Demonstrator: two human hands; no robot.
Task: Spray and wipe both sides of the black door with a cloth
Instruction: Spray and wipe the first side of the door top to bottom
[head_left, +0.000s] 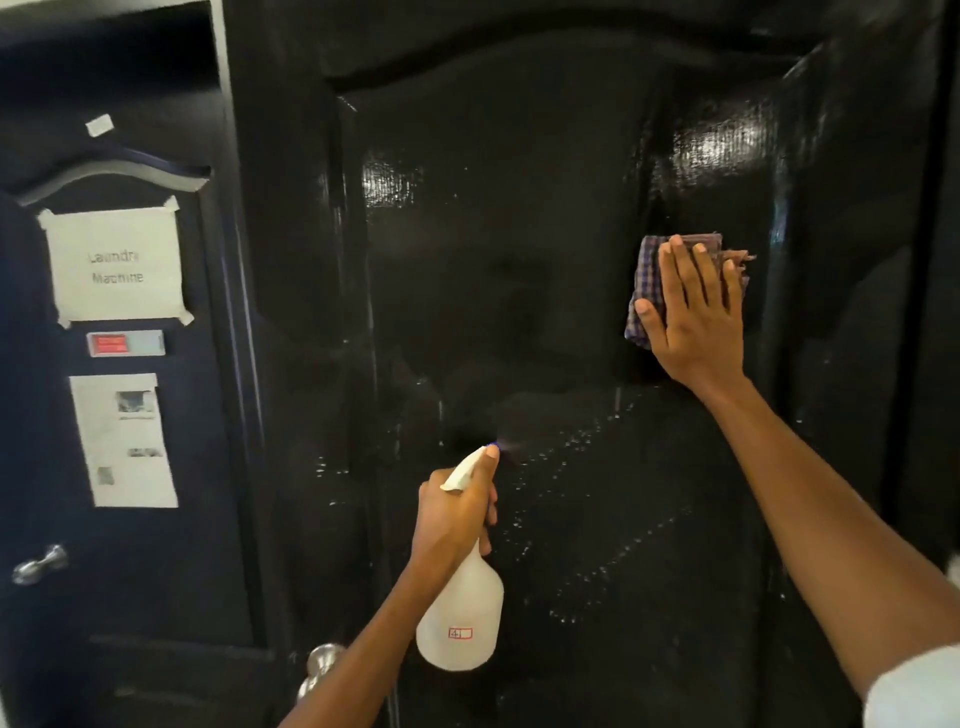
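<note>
From the head view, the left hand (457, 512) grips the neck of the spray bottle (461, 597), nozzle aimed at the black door (519, 260), where droplets speckle the lower panel. The right hand (693, 317), fingers straight, presses the checked cloth (649, 270) flat against the door higher up, apparently ready to wipe. The translucent bottle's fill level is hard to judge.

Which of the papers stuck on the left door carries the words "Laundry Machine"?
The upper, larger sheet, taped at its corners. The lower sheet below the red label shows small pictures, and the tiny scrap near the top is blank.
</note>
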